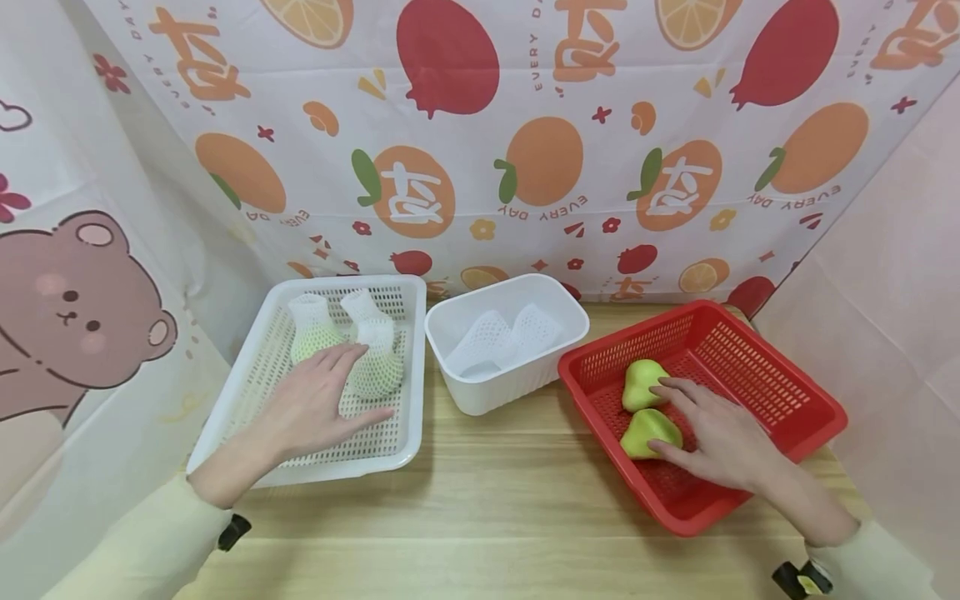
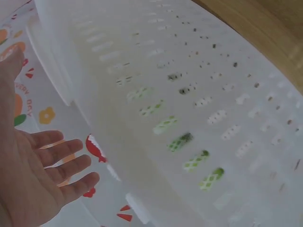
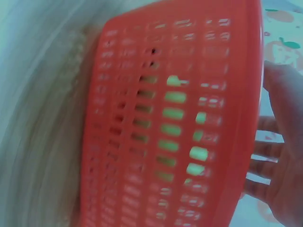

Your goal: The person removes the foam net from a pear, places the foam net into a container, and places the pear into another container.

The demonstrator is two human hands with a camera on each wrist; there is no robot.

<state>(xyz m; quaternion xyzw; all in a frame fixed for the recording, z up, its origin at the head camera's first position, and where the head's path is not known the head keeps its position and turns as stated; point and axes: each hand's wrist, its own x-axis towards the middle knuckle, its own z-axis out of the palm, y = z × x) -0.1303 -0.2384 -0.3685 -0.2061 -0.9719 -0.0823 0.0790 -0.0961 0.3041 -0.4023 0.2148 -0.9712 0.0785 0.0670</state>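
From the head view I have three containers in a row on the wooden table (image 1: 480, 492). The white basket (image 1: 417, 367) is on the left and holds two pears in foam nets: one netted pear (image 1: 315, 337) towards its far left, the other netted pear (image 1: 377, 377) to its right and nearer. In the middle, the white tub (image 1: 517, 385) holds two white foam nets (image 1: 483, 342). On the right, the red basket (image 1: 757, 367), set at an angle, holds two bare pears: the upper pear (image 1: 642, 385) and the lower pear (image 1: 651, 433), close together near its left wall.

I see the left hand (image 1: 318, 404) over the white basket, fingers extended and thumb spread away from them, gripping nothing. Its fingertips lie across the edges of the netted pears in my view; I cannot tell whether they touch.

The right hand (image 1: 720, 433) reaches into the red basket, fingers loosely extended, thumb apart, clasping neither pear. Its fingertips are at the right side of the upper pear and its thumb tip at the right side of the lower one; contact is unclear to me. Through the red slots, the right wrist view gives me patches of green.
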